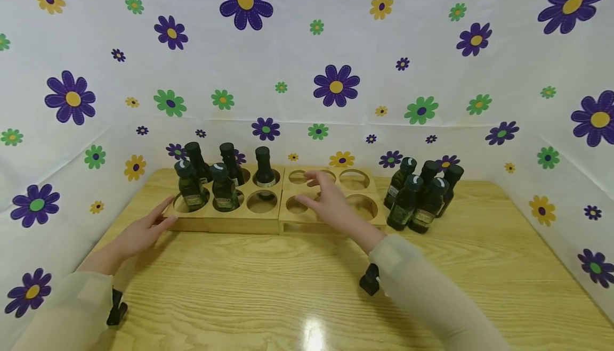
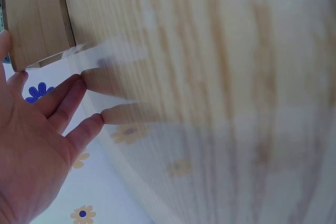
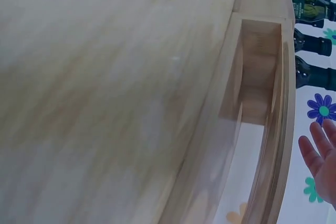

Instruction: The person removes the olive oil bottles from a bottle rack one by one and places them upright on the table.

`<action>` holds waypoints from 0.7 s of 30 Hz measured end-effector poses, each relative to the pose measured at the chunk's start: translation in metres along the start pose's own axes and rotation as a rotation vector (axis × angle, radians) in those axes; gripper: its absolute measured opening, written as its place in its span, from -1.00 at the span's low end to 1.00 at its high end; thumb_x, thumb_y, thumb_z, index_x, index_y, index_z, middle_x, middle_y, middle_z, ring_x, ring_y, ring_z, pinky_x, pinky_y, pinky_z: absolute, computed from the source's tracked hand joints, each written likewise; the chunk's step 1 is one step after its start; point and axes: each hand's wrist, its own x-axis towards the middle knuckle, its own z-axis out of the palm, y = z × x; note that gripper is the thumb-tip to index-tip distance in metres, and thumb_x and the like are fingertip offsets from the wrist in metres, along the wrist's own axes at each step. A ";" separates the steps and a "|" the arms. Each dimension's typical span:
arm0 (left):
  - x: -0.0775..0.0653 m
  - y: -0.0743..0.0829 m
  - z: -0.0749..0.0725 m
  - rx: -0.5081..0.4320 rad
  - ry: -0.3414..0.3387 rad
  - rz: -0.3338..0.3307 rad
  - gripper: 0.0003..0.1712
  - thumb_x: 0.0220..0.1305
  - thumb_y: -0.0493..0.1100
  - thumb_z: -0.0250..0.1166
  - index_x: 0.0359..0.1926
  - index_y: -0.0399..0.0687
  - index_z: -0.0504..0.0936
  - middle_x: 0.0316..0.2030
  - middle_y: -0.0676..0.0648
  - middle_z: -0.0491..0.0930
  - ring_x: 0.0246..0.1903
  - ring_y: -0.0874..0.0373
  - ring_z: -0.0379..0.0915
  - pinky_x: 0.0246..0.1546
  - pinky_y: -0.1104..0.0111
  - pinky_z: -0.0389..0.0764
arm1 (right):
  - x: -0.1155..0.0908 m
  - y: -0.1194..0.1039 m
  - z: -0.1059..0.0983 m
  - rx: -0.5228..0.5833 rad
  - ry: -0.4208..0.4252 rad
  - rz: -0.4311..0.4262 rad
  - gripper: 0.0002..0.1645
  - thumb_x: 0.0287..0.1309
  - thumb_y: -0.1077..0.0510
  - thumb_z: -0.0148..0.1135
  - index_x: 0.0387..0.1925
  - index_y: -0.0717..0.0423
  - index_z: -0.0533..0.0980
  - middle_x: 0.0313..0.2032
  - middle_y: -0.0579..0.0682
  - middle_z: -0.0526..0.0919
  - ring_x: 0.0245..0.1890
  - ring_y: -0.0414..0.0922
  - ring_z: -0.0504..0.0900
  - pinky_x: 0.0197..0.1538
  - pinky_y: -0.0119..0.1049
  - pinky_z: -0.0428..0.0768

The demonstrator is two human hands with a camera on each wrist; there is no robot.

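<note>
My left hand touches the left end of a wooden bottle rack with its fingertips, thumb near the front corner. Several dark green bottles with black caps stand in this rack, including a front bottle and a back bottle. Its front right hole has no bottle. Directly beside it, a second wooden rack shows round holes without bottles. Above that one hovers my right hand, fingers loosely bent and thumb apart, holding nothing. In the right wrist view, the second rack's hollow underside shows.
Right of the second rack, several more dark green bottles stand close together on the wooden table. A white cloth with printed flowers hangs behind the table and along both sides.
</note>
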 end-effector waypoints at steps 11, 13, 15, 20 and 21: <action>0.000 0.000 -0.001 -0.004 0.013 0.006 -0.15 0.50 0.23 -0.13 0.56 -0.01 -0.25 0.21 -0.53 0.32 0.09 -0.49 0.33 -0.03 -0.23 0.36 | 0.048 -0.012 0.027 0.074 -0.059 0.069 -0.23 0.23 0.07 0.34 0.35 0.19 0.21 0.23 0.16 0.40 0.18 0.10 0.43 0.18 -0.05 0.42; 0.000 0.001 -0.001 -0.007 0.014 0.005 -0.15 0.50 0.23 -0.13 0.56 0.00 -0.25 0.21 -0.53 0.32 0.09 -0.48 0.33 -0.02 -0.23 0.36 | 0.055 -0.012 0.031 0.086 -0.056 0.080 -0.18 0.22 0.05 0.34 0.38 0.19 0.18 0.25 0.17 0.38 0.19 0.10 0.42 0.20 -0.04 0.41; 0.000 0.001 -0.001 -0.006 0.017 0.006 -0.15 0.50 0.24 -0.13 0.56 0.00 -0.25 0.21 -0.52 0.32 0.10 -0.49 0.32 -0.01 -0.24 0.34 | 0.060 -0.012 0.036 0.107 -0.056 0.105 -0.16 0.22 0.04 0.34 0.39 0.16 0.16 0.28 0.16 0.37 0.21 0.10 0.41 0.21 -0.05 0.40; -0.001 0.001 -0.001 -0.017 0.016 0.005 -0.15 0.50 0.24 -0.13 0.56 0.00 -0.26 0.22 -0.52 0.31 0.10 -0.49 0.31 -0.01 -0.24 0.34 | 0.068 -0.015 0.050 0.151 -0.085 0.177 -0.08 0.22 0.03 0.34 0.45 0.10 0.06 0.35 0.12 0.29 0.29 0.06 0.33 0.24 -0.08 0.37; -0.001 0.001 -0.001 -0.018 0.017 0.004 -0.15 0.50 0.24 -0.13 0.56 0.00 -0.26 0.22 -0.52 0.31 0.11 -0.49 0.31 -0.01 -0.24 0.34 | 0.069 -0.016 0.053 0.155 -0.093 0.182 -0.07 0.22 0.04 0.34 0.46 0.09 0.05 0.36 0.12 0.27 0.30 0.06 0.31 0.23 -0.08 0.38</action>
